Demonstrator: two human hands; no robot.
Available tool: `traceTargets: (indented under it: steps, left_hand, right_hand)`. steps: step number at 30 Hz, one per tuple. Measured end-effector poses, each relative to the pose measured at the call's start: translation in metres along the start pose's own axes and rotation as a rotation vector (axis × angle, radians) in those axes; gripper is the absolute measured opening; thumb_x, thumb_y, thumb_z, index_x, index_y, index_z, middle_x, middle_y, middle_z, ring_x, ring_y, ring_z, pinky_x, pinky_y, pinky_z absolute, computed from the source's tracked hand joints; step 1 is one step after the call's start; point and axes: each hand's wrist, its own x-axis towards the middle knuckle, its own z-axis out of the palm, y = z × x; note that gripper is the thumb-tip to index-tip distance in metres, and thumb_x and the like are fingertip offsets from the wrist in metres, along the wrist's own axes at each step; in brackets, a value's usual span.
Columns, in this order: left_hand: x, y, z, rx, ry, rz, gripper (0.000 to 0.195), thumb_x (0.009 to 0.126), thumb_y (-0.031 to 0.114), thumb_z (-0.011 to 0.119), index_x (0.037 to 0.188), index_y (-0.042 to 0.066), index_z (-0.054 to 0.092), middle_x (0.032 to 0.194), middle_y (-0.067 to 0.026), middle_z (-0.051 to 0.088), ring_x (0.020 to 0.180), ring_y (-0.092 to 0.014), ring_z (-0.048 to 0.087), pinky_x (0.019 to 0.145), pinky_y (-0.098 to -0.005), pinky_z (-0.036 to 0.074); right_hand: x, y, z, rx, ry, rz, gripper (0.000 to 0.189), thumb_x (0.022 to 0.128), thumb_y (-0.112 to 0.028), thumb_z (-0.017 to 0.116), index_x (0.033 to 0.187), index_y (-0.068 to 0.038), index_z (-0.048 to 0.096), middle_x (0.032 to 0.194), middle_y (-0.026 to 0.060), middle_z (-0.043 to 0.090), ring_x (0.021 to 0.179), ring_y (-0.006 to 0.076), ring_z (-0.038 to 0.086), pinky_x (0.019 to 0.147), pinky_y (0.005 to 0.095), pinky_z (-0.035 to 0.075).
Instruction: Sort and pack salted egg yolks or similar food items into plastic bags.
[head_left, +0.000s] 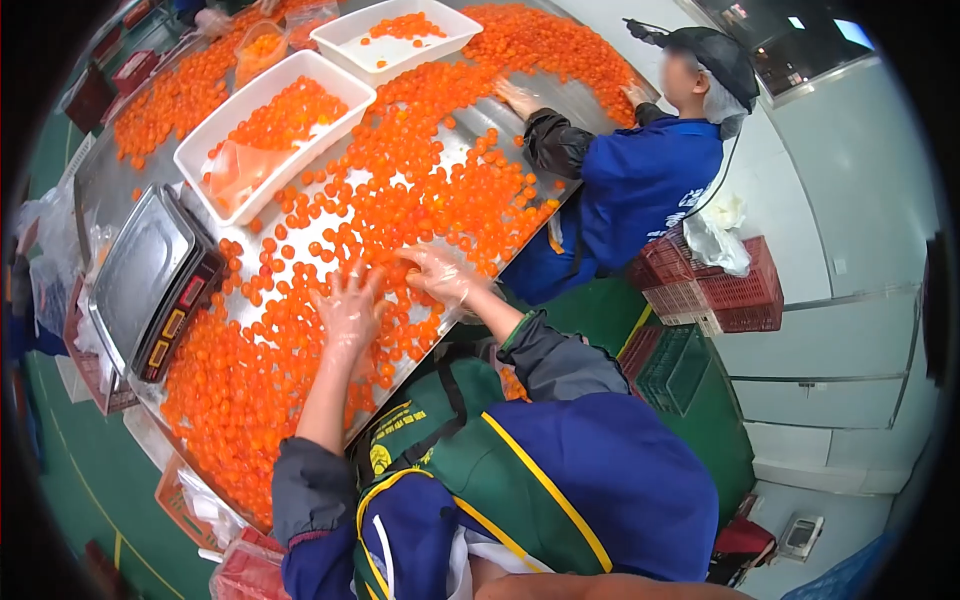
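Note:
Many loose orange balls, which look like salted egg yolks (247, 397), cover the metal table (487, 124) in front of me. My left hand (349, 307), in a clear plastic glove, rests among them with its fingers spread. Just to its right, my right hand (442, 274), gloved the same way, reaches in from the table's near edge. Its fingers curve down to the yolks, and whether one is gripped is hidden. A white tub (351, 101) partly filled with yolks and a plastic bag stands beyond my hands. On the left sits a digital weighing scale (142, 262), its plate bare.
A second white tub (457, 30) and a clear bowl (261, 49) of yolks stand farther back. A co-worker (645, 165) in blue leans over the table at right, hands at the yolks. Red crates (742, 289) and a green crate (675, 367) are stacked on the floor.

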Motion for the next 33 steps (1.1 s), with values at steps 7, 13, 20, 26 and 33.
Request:
traceTargets:
  steps: [7,13,20,26,33]
  left_hand:
    - [-0.038,-0.053,-0.006,-0.047,0.048,-0.261,0.061,0.092,0.042,0.064,0.15,0.029,0.047,0.161,-0.0059,0.039,0.147,-0.033,0.035,0.112,-0.0696,0.023]
    - [-0.103,-0.09,0.004,-0.279,0.283,-0.384,0.051,0.094,0.02,0.063,0.144,0.019,0.055,0.153,-0.0113,0.048,0.143,-0.03,0.043,0.118,-0.0502,0.027]
    - [-0.086,-0.06,0.012,-0.192,0.357,-0.144,0.048,0.089,0.013,0.064,0.136,0.017,0.061,0.144,-0.0123,0.056,0.137,-0.032,0.047,0.114,-0.0504,0.032]
    - [-0.017,-0.001,0.022,0.094,0.176,0.215,0.045,0.093,0.022,0.061,0.138,0.022,0.058,0.151,-0.0047,0.05,0.142,-0.032,0.043,0.118,-0.0558,0.025]
    - [-0.026,-0.031,0.019,0.068,-0.052,-0.15,0.045,0.098,0.033,0.057,0.143,0.027,0.055,0.16,-0.0005,0.039,0.149,-0.03,0.033,0.117,-0.0643,0.019]
  right_hand:
    - [-0.031,0.028,-0.043,0.915,0.186,0.304,0.029,0.091,-0.005,0.065,0.12,-0.005,0.067,0.103,0.0001,0.066,0.085,0.0094,0.06,0.073,0.0247,0.051]
    - [-0.057,0.026,-0.046,0.275,0.101,0.218,0.022,0.089,-0.007,0.065,0.11,-0.003,0.069,0.088,0.0078,0.07,0.075,0.0168,0.065,0.067,0.0309,0.053]
    - [-0.056,-0.009,-0.017,-0.126,-0.178,0.016,0.026,0.087,-0.021,0.061,0.106,-0.006,0.072,0.1,0.0245,0.069,0.098,0.0401,0.067,0.085,0.0496,0.052]
    - [-0.037,0.02,-0.007,0.104,-0.117,0.113,0.024,0.091,-0.01,0.062,0.113,-0.002,0.07,0.088,0.0095,0.071,0.081,0.0169,0.067,0.071,0.0338,0.052]
    - [-0.033,0.024,-0.055,0.06,-0.058,0.25,0.013,0.087,-0.007,0.064,0.098,-0.004,0.071,0.082,0.0065,0.067,0.076,0.0178,0.063,0.07,0.0326,0.051]
